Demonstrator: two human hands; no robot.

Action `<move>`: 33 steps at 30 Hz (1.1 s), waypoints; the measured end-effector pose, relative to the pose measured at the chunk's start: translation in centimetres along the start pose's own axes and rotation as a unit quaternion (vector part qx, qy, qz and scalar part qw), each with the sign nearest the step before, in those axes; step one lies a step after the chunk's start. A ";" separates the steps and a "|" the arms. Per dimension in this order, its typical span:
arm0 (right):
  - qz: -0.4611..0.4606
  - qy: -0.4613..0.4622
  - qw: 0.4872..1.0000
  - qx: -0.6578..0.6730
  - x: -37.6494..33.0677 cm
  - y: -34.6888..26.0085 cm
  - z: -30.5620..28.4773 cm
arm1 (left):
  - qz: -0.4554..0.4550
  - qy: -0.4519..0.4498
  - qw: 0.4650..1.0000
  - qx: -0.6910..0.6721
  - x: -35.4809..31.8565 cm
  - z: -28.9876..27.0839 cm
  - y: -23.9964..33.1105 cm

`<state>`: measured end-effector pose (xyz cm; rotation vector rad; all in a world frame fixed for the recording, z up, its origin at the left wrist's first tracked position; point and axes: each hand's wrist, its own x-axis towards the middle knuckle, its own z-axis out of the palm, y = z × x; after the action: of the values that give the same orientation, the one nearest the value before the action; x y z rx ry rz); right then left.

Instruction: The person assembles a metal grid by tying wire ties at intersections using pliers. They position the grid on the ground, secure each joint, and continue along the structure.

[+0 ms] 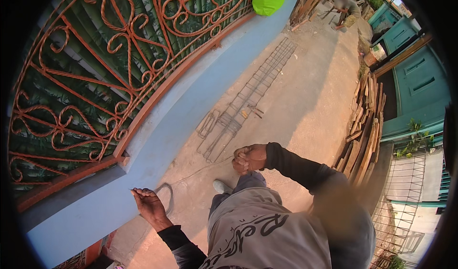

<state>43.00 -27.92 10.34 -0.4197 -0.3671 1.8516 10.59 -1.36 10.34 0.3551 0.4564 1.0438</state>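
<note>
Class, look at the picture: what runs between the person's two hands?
In the head view, a thin wire stretches from the left hand to the clenched right hand, above bare ground.

We see a thin metal wire (pixel 200 171), dull grey and slightly kinked, running from our right hand (pixel 249 158) to our left hand (pixel 149 204), whose grip rests on a smooth, matt blue painted wall (pixel 191 126). Above it stands a wrought metal fence (pixel 95 78), coated in flat orange-red paint with twisted bars. The ground (pixel 296 107) is rough, dusty concrete, pale and matt. On it lies a cage of bare steel rods (pixel 248 97), dark and unpolished. Rough-sawn wooden planks (pixel 365 126), weathered and unpainted, are stacked beside a painted teal gate (pixel 420 87). Our sleeves are dark knit cloth; our shirt (pixel 267 235) is soft grey printed cotton.
</note>
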 end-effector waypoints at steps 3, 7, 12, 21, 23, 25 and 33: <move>-0.063 0.106 0.992 0.028 -0.7 0.6 -2.3 | 0.001 -0.003 1.000 -0.014 0.8 2.1 -0.8; -0.092 0.247 0.965 0.002 -0.7 4.1 -10.2 | 0.007 -0.078 0.996 0.048 0.6 6.2 -3.3; -0.105 0.449 0.837 -0.293 0.4 5.2 -12.0 | 0.111 -0.017 0.941 0.318 -2.8 13.4 -10.7; -0.179 0.318 0.925 0.102 -2.9 -0.4 -2.8 | 0.003 -0.174 0.850 0.496 -9.0 14.5 -26.3; -0.153 0.338 0.922 0.113 -4.6 -1.8 -4.1 | 0.062 -0.234 0.804 0.543 -9.7 13.7 -27.9; -0.127 0.351 0.921 0.110 -6.3 -2.8 -5.2 | 0.164 -0.321 0.706 0.610 -9.4 14.9 -28.8; 0.021 0.428 0.902 -0.043 -13.3 -5.9 -8.9 | -0.308 -0.171 0.799 0.488 -6.6 12.0 -31.8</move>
<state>55.89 -38.38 6.49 -1.2439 0.1695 1.5111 37.60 -22.63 6.26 1.2045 0.6982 0.0098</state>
